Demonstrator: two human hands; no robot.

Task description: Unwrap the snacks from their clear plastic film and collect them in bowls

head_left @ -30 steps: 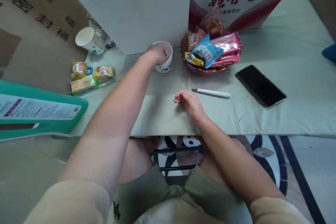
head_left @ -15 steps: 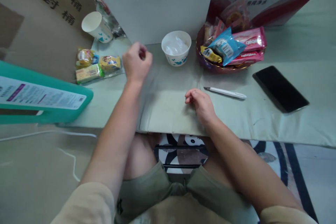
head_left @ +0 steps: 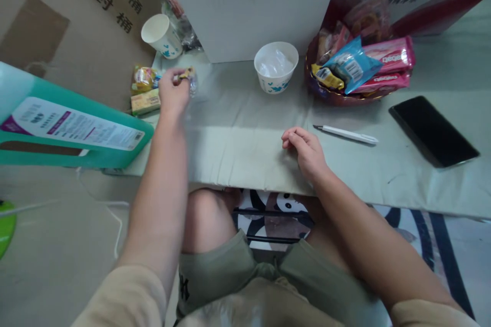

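My left hand [head_left: 175,93] is closed on a small yellow snack packet [head_left: 186,74] with a clear wrapper edge, at the left of the table. The fingers cover part of the packet. Beside that hand lie another yellow snack packet [head_left: 144,78] and a pale green and cream one [head_left: 144,102]. My right hand [head_left: 305,152] rests near the table's front edge, its fingers curled together with nothing visible in them. Just right of it lies a white utility knife [head_left: 348,135]. A white paper cup with blue print [head_left: 276,82] stands between the hands, farther back, with clear plastic inside.
A second paper cup [head_left: 163,37] leans at the back left by a cardboard box [head_left: 88,25]. A green liquid container [head_left: 76,130] juts in from the left. A snack basket [head_left: 345,98] and a phone [head_left: 434,132] are at the right. A white box [head_left: 253,5] stands behind.
My left hand has come down to the snack packets at the left and closed on the yellow one, which now tilts up. The view has shifted slightly left. My right hand stays about where it was.
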